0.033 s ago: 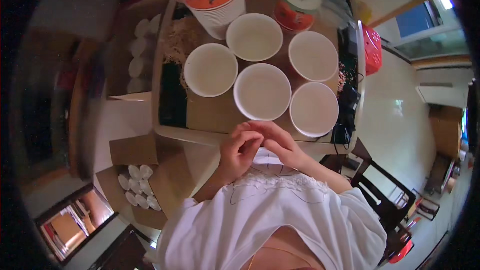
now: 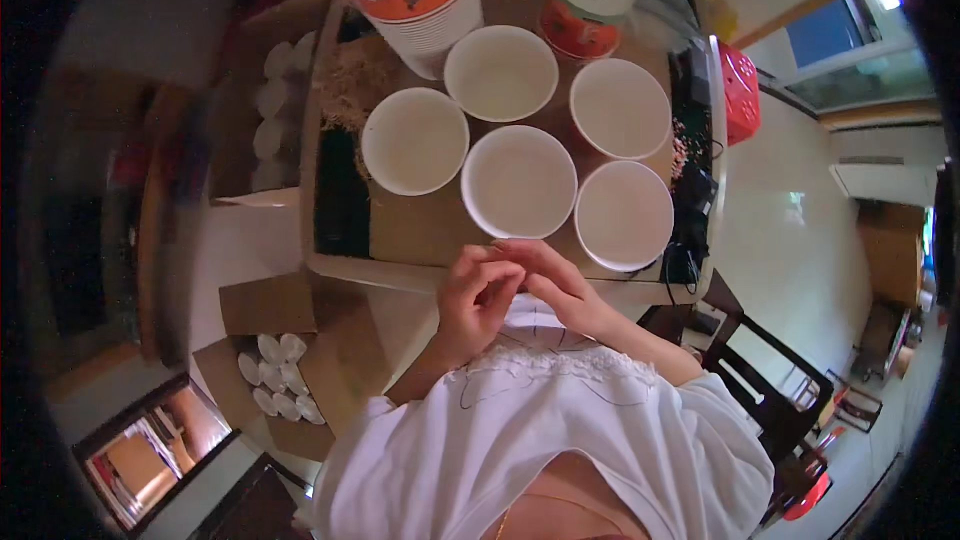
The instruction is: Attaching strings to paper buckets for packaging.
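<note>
My left hand (image 2: 472,302) and my right hand (image 2: 558,288) meet in front of my chest at the table's near edge. The left fingers curl round toward the thumb. On the right, the fingers press together and bend over to touch the left ones. Anything between the fingertips is too small or hidden to make out. Just beyond stand several open white paper tubs: a front middle tub (image 2: 519,183), a front right tub (image 2: 624,216), a left tub (image 2: 415,142), a back middle tub (image 2: 501,74) and a back right tub (image 2: 620,109). No contents can be made out in them.
A tall stack of orange-and-white tubs (image 2: 425,15) stands at the back left, a lidded red tub (image 2: 583,15) at the back right. Dark cables (image 2: 684,265) lie along the right edge. Left of the table, an open carton (image 2: 268,302) holds clear plastic cups (image 2: 275,375). A dark chair (image 2: 765,375) stands right.
The tubs and table sit slightly farther left in the picture, as if the view shifted. My hands keep the same pose.
</note>
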Available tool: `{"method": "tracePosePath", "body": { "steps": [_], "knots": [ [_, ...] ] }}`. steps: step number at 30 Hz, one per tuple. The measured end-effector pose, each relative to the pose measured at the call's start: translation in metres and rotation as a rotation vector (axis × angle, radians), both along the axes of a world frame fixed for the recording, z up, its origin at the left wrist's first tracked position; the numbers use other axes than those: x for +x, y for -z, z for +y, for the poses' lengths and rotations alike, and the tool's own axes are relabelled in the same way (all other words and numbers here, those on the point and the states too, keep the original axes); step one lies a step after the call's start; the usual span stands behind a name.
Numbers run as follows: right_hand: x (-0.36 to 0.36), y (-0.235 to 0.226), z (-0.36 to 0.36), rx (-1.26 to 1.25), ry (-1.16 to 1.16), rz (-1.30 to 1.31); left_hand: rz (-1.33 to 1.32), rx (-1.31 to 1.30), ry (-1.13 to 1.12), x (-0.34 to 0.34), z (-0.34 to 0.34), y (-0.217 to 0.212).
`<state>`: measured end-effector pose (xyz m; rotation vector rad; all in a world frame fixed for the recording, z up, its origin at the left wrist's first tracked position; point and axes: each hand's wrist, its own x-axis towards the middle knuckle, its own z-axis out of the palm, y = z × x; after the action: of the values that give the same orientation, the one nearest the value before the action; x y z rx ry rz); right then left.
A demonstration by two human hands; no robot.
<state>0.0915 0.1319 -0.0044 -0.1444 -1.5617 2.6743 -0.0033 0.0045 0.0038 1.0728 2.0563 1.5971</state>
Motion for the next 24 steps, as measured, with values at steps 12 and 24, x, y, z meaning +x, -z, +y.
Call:
{"method": "tracePosePath", "body": {
  "steps": [12,24],
  "knots": [
    [0.061,0.011,0.048,0.227,0.673,-0.419,-0.719,0.092,-0.055,0.023,0.068,0.032],
    [0.159,-0.016,0.175,0.357,0.972,-0.418,0.697,-0.404,0.204,0.004,0.08,0.104]
  ]
}}
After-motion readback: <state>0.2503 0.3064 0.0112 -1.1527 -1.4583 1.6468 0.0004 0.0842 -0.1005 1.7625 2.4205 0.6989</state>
